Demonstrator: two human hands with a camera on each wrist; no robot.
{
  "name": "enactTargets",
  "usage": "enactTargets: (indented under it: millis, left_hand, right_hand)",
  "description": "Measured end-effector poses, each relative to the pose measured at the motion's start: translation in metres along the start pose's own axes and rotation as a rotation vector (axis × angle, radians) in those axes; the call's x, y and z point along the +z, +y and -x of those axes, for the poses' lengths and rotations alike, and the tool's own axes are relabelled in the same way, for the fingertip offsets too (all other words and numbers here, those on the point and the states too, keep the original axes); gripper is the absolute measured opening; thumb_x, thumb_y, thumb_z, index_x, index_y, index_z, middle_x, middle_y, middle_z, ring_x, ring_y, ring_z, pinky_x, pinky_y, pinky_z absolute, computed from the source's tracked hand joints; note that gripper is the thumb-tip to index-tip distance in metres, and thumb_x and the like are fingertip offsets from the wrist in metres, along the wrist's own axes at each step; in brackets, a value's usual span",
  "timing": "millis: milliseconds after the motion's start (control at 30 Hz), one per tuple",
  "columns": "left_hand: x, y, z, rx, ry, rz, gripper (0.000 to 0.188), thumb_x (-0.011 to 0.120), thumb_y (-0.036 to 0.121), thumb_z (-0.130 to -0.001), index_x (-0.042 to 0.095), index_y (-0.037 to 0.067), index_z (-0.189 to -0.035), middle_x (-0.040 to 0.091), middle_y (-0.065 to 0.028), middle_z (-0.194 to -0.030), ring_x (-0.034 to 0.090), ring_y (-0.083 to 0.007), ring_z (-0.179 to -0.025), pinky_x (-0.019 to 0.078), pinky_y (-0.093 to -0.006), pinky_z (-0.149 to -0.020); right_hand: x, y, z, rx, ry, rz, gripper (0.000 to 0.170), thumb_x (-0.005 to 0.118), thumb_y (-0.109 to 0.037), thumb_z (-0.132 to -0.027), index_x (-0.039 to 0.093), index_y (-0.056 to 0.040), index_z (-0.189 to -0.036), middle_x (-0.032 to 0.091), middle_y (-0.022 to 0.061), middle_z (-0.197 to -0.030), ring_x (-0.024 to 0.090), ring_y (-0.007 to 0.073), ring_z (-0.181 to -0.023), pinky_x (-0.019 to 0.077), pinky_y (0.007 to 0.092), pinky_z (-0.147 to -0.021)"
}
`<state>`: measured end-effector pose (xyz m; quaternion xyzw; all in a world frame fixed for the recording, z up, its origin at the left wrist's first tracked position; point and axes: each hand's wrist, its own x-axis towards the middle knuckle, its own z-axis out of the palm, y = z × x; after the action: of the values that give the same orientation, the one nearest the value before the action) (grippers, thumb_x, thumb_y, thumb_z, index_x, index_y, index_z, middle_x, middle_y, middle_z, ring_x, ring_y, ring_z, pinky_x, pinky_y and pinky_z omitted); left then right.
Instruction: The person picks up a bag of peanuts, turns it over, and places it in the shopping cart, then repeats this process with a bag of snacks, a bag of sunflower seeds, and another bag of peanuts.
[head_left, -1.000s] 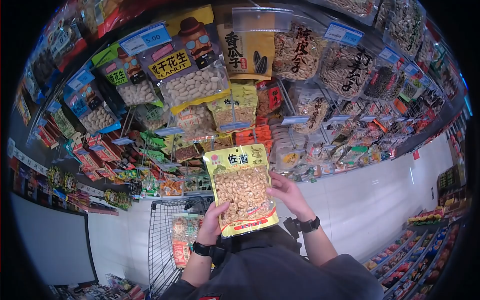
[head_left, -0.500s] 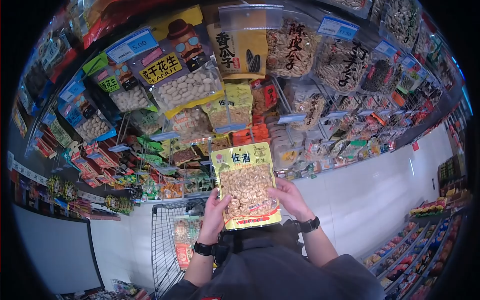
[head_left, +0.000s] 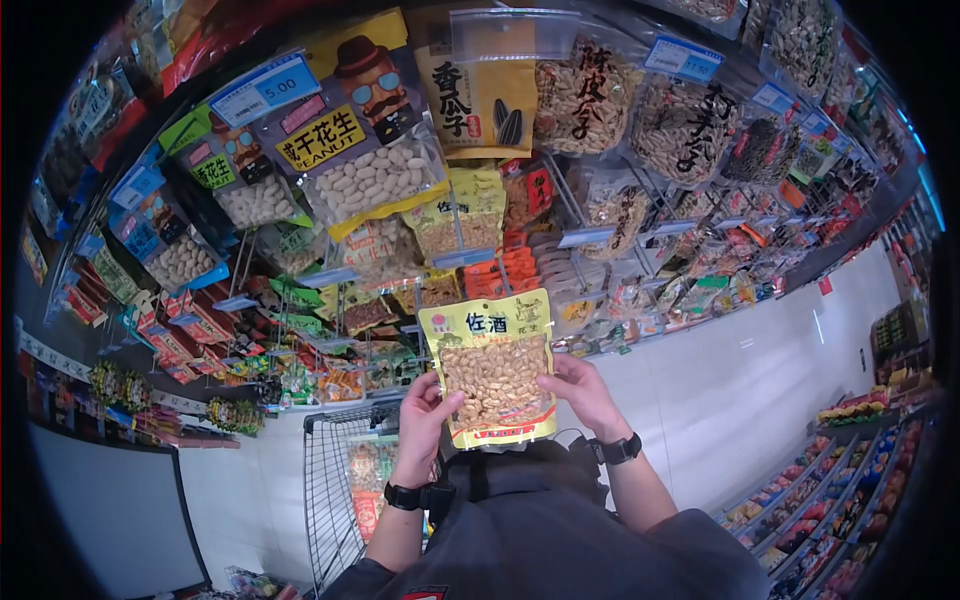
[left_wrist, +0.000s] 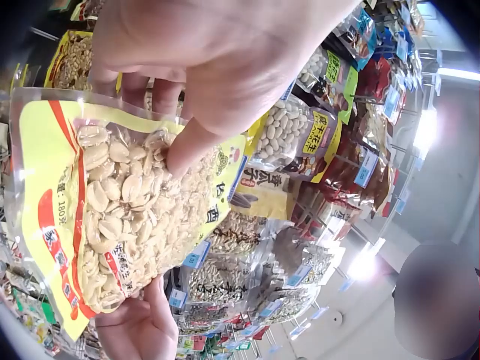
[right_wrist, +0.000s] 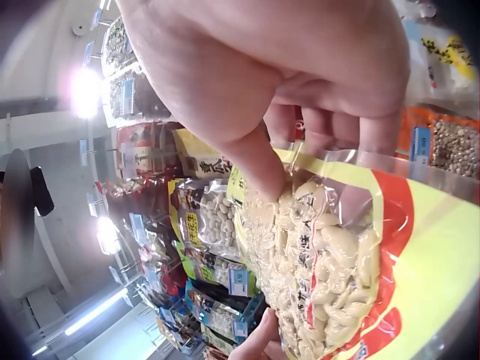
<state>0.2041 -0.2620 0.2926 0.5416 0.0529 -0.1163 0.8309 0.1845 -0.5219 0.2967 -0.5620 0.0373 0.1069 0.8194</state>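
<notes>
A yellow bag of peanuts (head_left: 494, 375) with a clear window is held upright in front of the person's torso. The left hand (head_left: 423, 418) grips its left edge, thumb on the front and fingers behind. On the opposite edge the right hand (head_left: 588, 398) pinches it the same way. In the left wrist view the left hand (left_wrist: 217, 60) has its thumb pressed on the window of the bag (left_wrist: 127, 202). The right wrist view shows the right hand (right_wrist: 277, 82) with its thumb on the bag (right_wrist: 330, 262) and fingertips partly hidden behind it.
Racks of hanging snack bags (head_left: 375, 175) with price tags span the view ahead. A wire shopping cart (head_left: 328, 490) holding some packages (head_left: 368, 475) stands at the lower left. More shelves (head_left: 830, 500) of goods are at the lower right, beyond a pale floor (head_left: 720, 400).
Since a second ago the left hand has moved up along the bag's edge, and the bag's bottom sits a little higher. Both hands have kept hold of it. The shelves have shifted slightly left in view.
</notes>
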Motion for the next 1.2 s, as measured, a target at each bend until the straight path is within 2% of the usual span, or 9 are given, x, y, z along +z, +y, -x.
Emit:
enactTargets:
  millis: [133,167,233,433,567,833,967,1133,1200]
  left_hand:
    - [-0.016,-0.019,-0.009,0.062,0.089,-0.094,0.034,0.065,-0.007,-0.084,0.059,0.001,-0.116,0.064,-0.0096,-0.116,0.061,-0.0141,-0.104,0.0485,-0.0263,-0.09]
    - [-0.022,-0.025,-0.011,0.058,0.091,-0.093,0.034,0.065,-0.007,-0.084,0.059,0.001,-0.116,0.064,-0.0096,-0.116,0.061,-0.0141,-0.104,0.0485,-0.0263,-0.09]
    - [-0.017,-0.015,-0.016,0.266,0.024,-0.361,0.032,0.06,-0.012,-0.083,0.064,0.003,-0.111,0.061,-0.0111,-0.122,0.06,-0.0169,-0.109,0.0475,-0.0268,-0.092]
    - [-0.006,-0.006,-0.008,0.202,0.03,-0.253,0.03,0.057,-0.013,-0.083,0.066,0.002,-0.108,0.063,-0.011,-0.12,0.061,-0.0169,-0.108,0.0479,-0.0278,-0.092]
    - [-0.007,-0.003,-0.004,0.074,0.058,-0.313,0.025,0.062,-0.009,-0.084,0.066,-0.001,-0.107,0.067,-0.0081,-0.113,0.063,-0.0152,-0.102,0.0481,-0.0267,-0.09]
    - [-0.006,-0.006,-0.002,0.067,0.149,-0.18,0.037,0.071,-0.001,-0.084,0.057,0.001,-0.118,0.067,-0.0046,-0.091,0.061,-0.0082,-0.085,0.0485,-0.0229,-0.081]
    - [-0.01,-0.006,-0.001,0.051,0.152,-0.128,0.041,0.07,-0.002,-0.084,0.052,0.002,-0.121,0.067,-0.0037,-0.084,0.061,-0.0083,-0.083,0.0481,-0.0226,-0.08]
    - [-0.013,-0.011,-0.002,0.057,0.118,-0.116,0.029,0.063,0.001,-0.09,0.06,0.0,-0.119,0.068,-0.0085,-0.098,0.062,-0.0109,-0.092,0.047,-0.0236,-0.085]
    - [-0.013,-0.014,-0.001,0.024,0.096,-0.115,0.026,0.06,0.003,-0.092,0.062,0.0,-0.118,0.069,-0.0103,-0.103,0.062,-0.0119,-0.096,0.0465,-0.0238,-0.087]
  right_hand:
    - [-0.005,0.003,-0.001,0.013,0.021,0.053,0.031,0.067,-0.004,-0.088,0.063,0.002,-0.117,0.066,0.0079,-0.116,0.058,0.0134,-0.11,0.0448,0.0295,-0.096]
    - [-0.007,0.005,-0.001,-0.06,0.043,0.186,0.027,0.068,-0.002,-0.086,0.066,0.0009,-0.114,0.067,0.0078,-0.116,0.058,0.0152,-0.111,0.0439,0.0301,-0.097]
    - [-0.009,0.009,-0.003,-0.127,0.064,0.317,0.025,0.068,0.0,-0.085,0.068,-0.0003,-0.11,0.067,0.0078,-0.115,0.058,0.0169,-0.112,0.043,0.0308,-0.099]
    - [-0.007,0.008,-0.007,-0.221,0.041,0.282,0.023,0.066,0.004,-0.083,0.068,-0.0008,-0.105,0.067,0.0091,-0.116,0.058,0.0195,-0.114,0.0423,0.032,-0.102]
    - [-0.008,0.008,-0.008,-0.158,0.073,0.204,0.026,0.064,0.003,-0.085,0.065,0.0004,-0.111,0.067,0.0099,-0.116,0.059,0.0182,-0.112,0.0442,0.0312,-0.099]
    - [-0.011,0.005,-0.011,-0.011,0.051,0.148,0.035,0.062,0.002,-0.088,0.059,0.0011,-0.123,0.068,0.0089,-0.112,0.061,0.0132,-0.105,0.0464,0.0282,-0.092]
    - [-0.005,0.0,-0.012,-0.01,0.087,0.113,0.044,0.066,0.0,-0.086,0.055,0.0011,-0.129,0.07,0.0043,-0.099,0.062,0.0099,-0.092,0.0476,0.0259,-0.086]
    - [-0.001,-0.008,-0.01,-0.034,0.107,0.046,0.046,0.068,-0.002,-0.086,0.056,0.0003,-0.13,0.068,0.001,-0.09,0.061,0.0081,-0.084,0.0478,0.023,-0.079]
    - [-0.01,-0.002,-0.012,0.079,0.144,0.109,0.041,0.068,-0.005,-0.087,0.059,-0.0008,-0.127,0.068,0.0015,-0.089,0.061,0.0068,-0.083,0.0478,0.0207,-0.075]
